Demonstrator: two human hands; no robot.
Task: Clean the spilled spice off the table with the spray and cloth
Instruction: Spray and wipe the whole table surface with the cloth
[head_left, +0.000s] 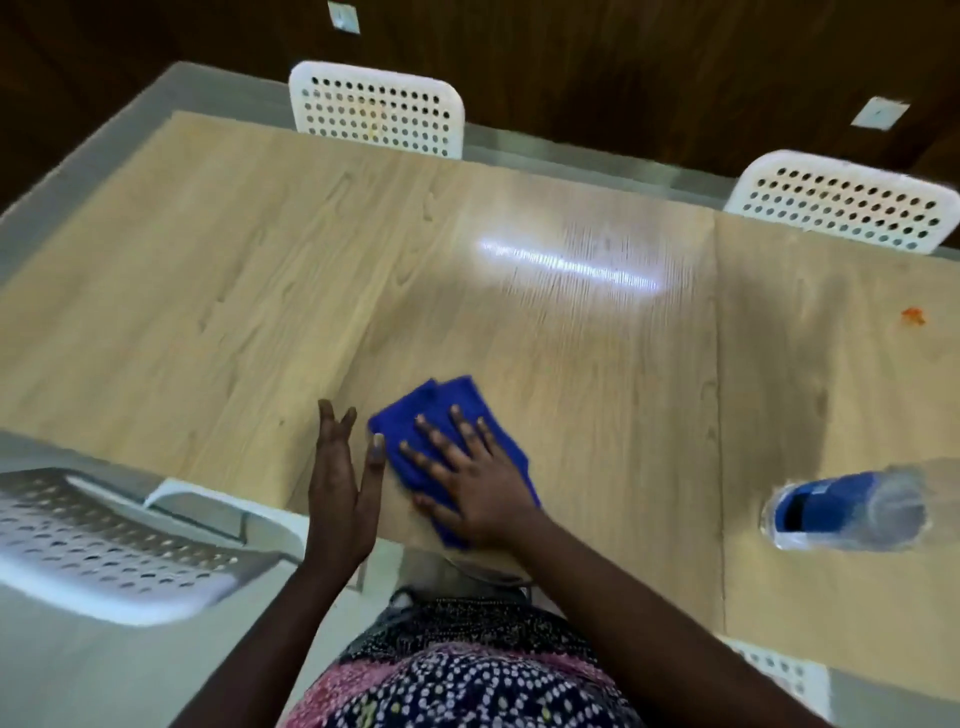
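Wiping the counter (519, 322) near its front edge, judging by the pose: right hand (467, 483) lying flat with fingers spread on the folded blue cloth (441, 410), pressing it down against the wood. Left hand (337, 488) standing edge-on just beside the cloth, fingers straight and holding nothing, perhaps cupping at the counter's edge to catch what gets swept off, though hard telling for sure.

Looking like the wiping step, with spraying seemingly done or paused: spray bottle (847, 512) resting on the counter well to the right, apart from both hands, blurred and clear-bodied with a blue label.

Showing one small orange-red spot of spilled spice (912, 316) far off on the right side of the counter, well apart from the cloth. Showing no clear spice under or around the cloth itself; blur hiding fine grains.

Calling next, most likely, for sliding the cloth rightward across to that spot, keeping the palm flat and the pressure even, and steering around the bottle to avoid knocking it.
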